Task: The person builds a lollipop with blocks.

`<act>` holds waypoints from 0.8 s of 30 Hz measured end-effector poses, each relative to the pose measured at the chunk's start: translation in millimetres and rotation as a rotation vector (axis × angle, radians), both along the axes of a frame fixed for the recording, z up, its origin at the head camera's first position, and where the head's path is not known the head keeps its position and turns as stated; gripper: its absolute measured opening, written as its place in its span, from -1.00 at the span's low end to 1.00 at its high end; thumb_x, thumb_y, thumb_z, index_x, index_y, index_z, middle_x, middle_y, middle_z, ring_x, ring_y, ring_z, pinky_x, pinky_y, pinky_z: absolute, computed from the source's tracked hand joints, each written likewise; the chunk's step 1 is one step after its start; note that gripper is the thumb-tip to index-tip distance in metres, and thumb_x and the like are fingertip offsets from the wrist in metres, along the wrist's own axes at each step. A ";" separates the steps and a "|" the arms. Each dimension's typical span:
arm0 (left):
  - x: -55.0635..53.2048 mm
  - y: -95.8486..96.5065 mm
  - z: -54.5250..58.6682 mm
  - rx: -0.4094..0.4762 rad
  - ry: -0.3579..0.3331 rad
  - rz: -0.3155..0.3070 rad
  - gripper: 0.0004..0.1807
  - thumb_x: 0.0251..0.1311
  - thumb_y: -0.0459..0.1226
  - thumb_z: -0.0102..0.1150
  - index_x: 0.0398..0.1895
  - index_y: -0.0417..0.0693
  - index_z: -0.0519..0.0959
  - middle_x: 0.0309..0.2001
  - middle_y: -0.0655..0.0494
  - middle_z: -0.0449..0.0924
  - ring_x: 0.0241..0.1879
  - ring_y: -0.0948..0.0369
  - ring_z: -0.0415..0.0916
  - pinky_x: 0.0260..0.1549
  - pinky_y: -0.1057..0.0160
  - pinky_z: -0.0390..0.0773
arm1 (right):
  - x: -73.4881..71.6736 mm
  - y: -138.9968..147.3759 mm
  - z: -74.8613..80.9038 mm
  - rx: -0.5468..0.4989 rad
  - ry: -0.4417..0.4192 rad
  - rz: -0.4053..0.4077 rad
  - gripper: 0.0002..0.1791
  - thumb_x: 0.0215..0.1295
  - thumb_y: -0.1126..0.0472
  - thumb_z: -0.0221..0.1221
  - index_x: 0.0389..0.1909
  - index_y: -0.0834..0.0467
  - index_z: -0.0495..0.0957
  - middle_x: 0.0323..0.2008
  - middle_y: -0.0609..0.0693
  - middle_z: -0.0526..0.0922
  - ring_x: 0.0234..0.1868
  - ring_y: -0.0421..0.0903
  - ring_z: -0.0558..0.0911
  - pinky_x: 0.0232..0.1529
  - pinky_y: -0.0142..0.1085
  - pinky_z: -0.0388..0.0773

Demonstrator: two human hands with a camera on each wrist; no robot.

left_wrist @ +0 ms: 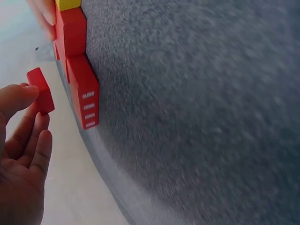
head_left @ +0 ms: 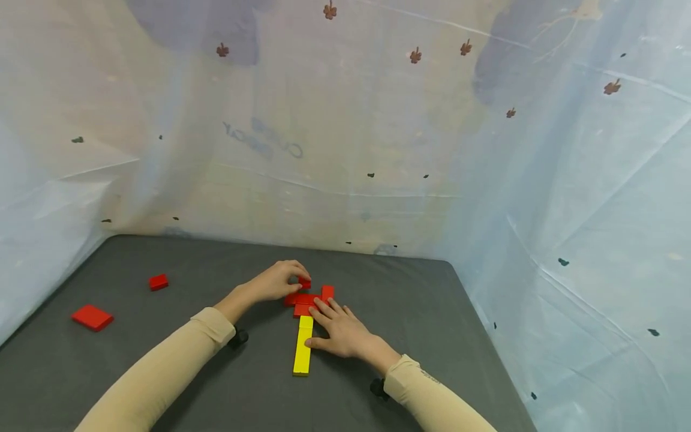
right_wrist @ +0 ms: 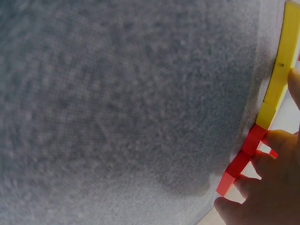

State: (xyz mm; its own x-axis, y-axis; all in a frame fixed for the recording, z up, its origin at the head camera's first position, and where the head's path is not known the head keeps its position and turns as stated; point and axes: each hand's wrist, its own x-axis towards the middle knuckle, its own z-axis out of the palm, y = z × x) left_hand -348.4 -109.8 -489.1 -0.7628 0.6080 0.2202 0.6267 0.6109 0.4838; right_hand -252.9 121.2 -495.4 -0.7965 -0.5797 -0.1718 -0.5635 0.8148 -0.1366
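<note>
Thumb and fingers of my left hand (head_left: 274,282) pinch a small red block (left_wrist: 43,93), raised off the table beside the far left part of a group of flat red blocks (head_left: 308,299). Below that group, a short yellow block (head_left: 306,322) and a long yellow block (head_left: 302,357) run end to end toward me. My right hand (head_left: 345,331) lies with spread fingers, its fingertips on the right side of the red blocks and its thumb at the long yellow block's edge. White marks show on one red block's end (left_wrist: 89,110) in the left wrist view.
On the dark grey table (head_left: 216,384), a larger red block (head_left: 93,317) and a smaller red block (head_left: 159,282) lie apart at the left. A pale patterned sheet (head_left: 324,120) hangs behind the table and along its sides.
</note>
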 end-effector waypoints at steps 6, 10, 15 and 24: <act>-6.7 5.9 -1.0 -0.062 -0.024 -0.003 -0.75 0.19 -0.33 0.23 -0.07 0.09 0.68 0.01 0.14 0.57 0.04 0.10 0.48 0.05 0.03 0.52 | -0.8 -2.6 2.3 0.001 -0.005 -0.006 -0.10 0.23 -0.51 -0.17 0.51 -0.18 -0.04 0.53 -0.17 -0.11 0.54 0.01 -0.11 0.43 0.12 -0.01; -10.1 7.5 -2.4 -0.091 -0.032 -0.008 -0.75 0.17 -0.35 0.24 -0.09 0.07 0.68 -0.02 0.13 0.58 0.01 0.10 0.50 0.03 0.03 0.54 | -0.6 -4.6 3.3 0.007 -0.006 -0.008 -0.11 0.23 -0.51 -0.17 0.51 -0.18 -0.04 0.53 -0.17 -0.11 0.54 0.00 -0.11 0.44 0.11 -0.02; -13.4 8.7 -5.3 -0.106 -0.050 -0.011 -0.73 0.18 -0.37 0.22 -0.06 0.00 0.67 -0.05 0.11 0.59 -0.07 0.13 0.51 -0.03 0.07 0.56 | -0.9 -5.9 3.0 0.016 -0.007 -0.016 -0.11 0.23 -0.51 -0.17 0.51 -0.19 -0.04 0.53 -0.19 -0.12 0.54 -0.01 -0.11 0.44 0.10 -0.02; -12.0 13.3 -7.9 -0.120 -0.058 -0.007 -0.75 0.22 -0.35 0.18 -0.04 -0.02 0.67 -0.06 0.10 0.60 -0.04 0.10 0.51 0.00 0.04 0.55 | -1.5 -4.5 1.0 0.017 -0.010 -0.028 -0.10 0.22 -0.51 -0.15 0.50 -0.19 -0.03 0.53 -0.19 -0.11 0.54 0.00 -0.09 0.44 0.10 0.00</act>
State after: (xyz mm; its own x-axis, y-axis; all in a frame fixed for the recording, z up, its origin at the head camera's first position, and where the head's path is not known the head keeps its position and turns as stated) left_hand -360.3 -96.6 -497.1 -0.7674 0.6330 0.1018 0.6047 0.6618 0.4431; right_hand -254.5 116.7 -494.4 -0.8108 -0.5538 -0.1893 -0.5388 0.8326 -0.1281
